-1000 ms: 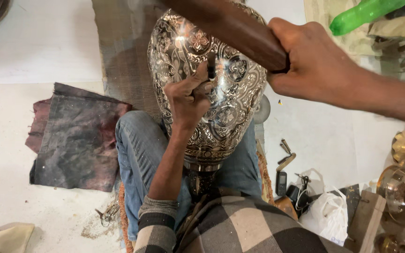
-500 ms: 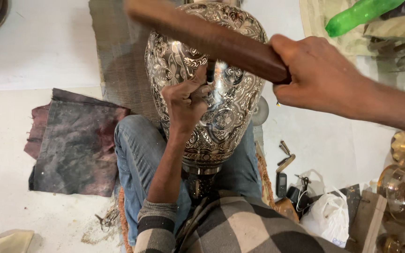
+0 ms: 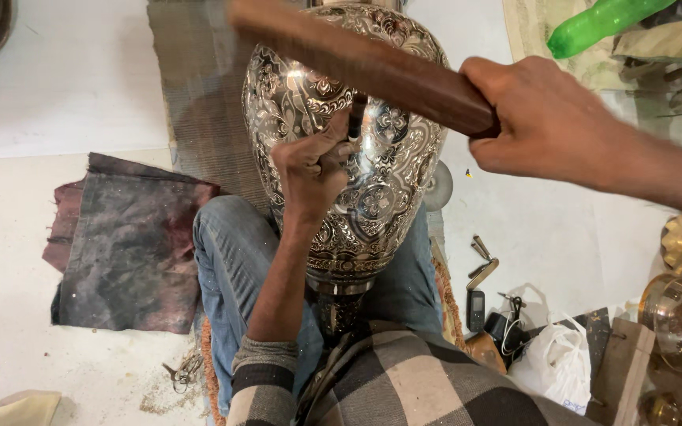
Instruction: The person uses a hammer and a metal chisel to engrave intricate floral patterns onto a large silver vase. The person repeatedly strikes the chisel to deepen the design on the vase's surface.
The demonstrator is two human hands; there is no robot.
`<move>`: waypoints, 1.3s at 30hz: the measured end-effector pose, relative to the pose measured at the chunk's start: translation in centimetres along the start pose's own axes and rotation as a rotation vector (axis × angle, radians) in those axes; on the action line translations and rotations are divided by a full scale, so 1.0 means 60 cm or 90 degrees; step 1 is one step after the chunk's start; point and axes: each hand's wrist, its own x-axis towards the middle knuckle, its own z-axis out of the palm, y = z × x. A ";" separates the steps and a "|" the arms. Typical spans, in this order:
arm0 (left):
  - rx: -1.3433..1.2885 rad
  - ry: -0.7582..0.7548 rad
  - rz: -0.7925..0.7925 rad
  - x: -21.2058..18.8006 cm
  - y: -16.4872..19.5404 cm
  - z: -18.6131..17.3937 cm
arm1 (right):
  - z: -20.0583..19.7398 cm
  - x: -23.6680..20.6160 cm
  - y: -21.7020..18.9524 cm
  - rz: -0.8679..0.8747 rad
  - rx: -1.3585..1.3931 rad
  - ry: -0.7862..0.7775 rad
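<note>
One engraved metal vase (image 3: 357, 150) lies across your lap, long axis running away from you, neck toward belly. Your left hand (image 3: 313, 162), fingers pinched around one small chisel (image 3: 355, 118) (tip on vase). Your right hand (image 3: 542, 118), fingers wrapped round one wooden mallet (image 3: 357, 63), slanting up-left over vase.

A vase (image 3: 372, 181) lies between the person's legs on the floor (image 3: 57, 102), its neck toward the near edge. The left hand (image 3: 313, 162) rests on the vase, pinching a chisel (image 3: 355, 118) against it. The right hand (image 3: 542, 118) is right of the vase and holds a wooden bat (image 3: 357, 63) slanting across its far part. A cloth (image 3: 128, 244) lies left of the legs. A bottle (image 3: 597, 24) lies far right. Small tools (image 3: 479, 260) and a bag (image 3: 554, 359) lie near right.
</note>
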 end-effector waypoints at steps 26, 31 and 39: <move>-0.040 -0.066 0.032 0.023 -0.033 -0.012 | 0.055 0.005 0.051 -0.036 0.248 0.074; -0.026 -0.220 0.104 0.039 -0.030 -0.032 | 0.106 -0.018 0.073 0.018 0.302 0.117; -0.031 -0.216 0.069 0.043 -0.022 -0.029 | 0.101 -0.041 0.047 0.031 0.573 0.207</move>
